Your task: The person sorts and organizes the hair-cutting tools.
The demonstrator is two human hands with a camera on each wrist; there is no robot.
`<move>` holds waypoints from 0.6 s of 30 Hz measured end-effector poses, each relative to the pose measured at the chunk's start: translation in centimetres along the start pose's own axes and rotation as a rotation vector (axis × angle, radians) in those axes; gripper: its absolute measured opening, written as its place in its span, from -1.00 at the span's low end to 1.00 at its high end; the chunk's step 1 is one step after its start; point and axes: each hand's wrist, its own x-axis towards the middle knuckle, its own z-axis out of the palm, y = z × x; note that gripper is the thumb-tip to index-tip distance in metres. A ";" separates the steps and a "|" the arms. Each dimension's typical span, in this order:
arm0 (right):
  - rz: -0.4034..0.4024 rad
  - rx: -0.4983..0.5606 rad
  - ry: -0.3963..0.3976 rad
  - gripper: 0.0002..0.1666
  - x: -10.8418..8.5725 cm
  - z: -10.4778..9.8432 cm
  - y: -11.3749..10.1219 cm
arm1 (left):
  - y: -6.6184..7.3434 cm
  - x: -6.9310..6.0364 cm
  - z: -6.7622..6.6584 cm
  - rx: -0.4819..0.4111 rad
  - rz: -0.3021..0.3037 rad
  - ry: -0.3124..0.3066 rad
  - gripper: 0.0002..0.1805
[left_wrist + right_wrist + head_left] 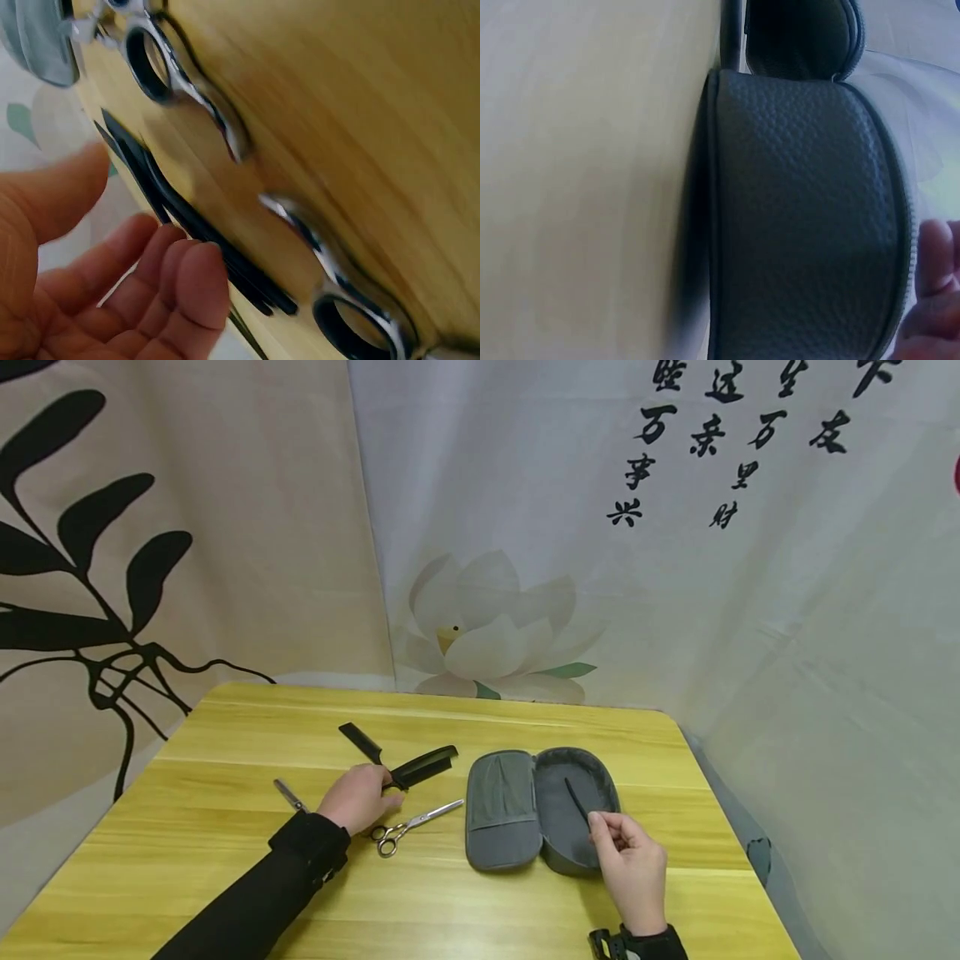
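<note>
In the head view my right hand (633, 864) pinches a thin black stick-like item (575, 799), held over the deeper right half of an open grey zip case (504, 847). The side of the case (802, 202) fills much of the right wrist view, with fingertips (934, 300) at its edge. My left hand (360, 797) is low over the table beside black combs (427, 767). The left wrist view shows its fingers (199, 277) loosely bent and its thumb apart, near long black items (195, 225); no held object is visible there. Silver scissors (412, 825) lie just right of that hand.
Another silver tool (288, 795) lies partly hidden behind the left hand. A flat black comb end (360, 743) points toward the back left. Beyond the wooden table's (450, 918) back edge hangs a printed cloth (495, 485).
</note>
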 end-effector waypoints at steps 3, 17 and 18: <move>0.003 0.007 -0.001 -0.89 -0.1 0.0 0.1 | -0.6 0.9 0.2 -0.004 -0.024 0.027 -0.66; -0.023 0.006 0.021 -0.86 0.0 0.3 0.2 | -2.2 4.8 -1.4 -0.006 -0.121 -0.039 -0.32; -0.029 0.010 0.022 -0.86 -0.1 0.3 0.1 | -2.2 5.0 -1.5 -0.008 -0.127 -0.048 -0.32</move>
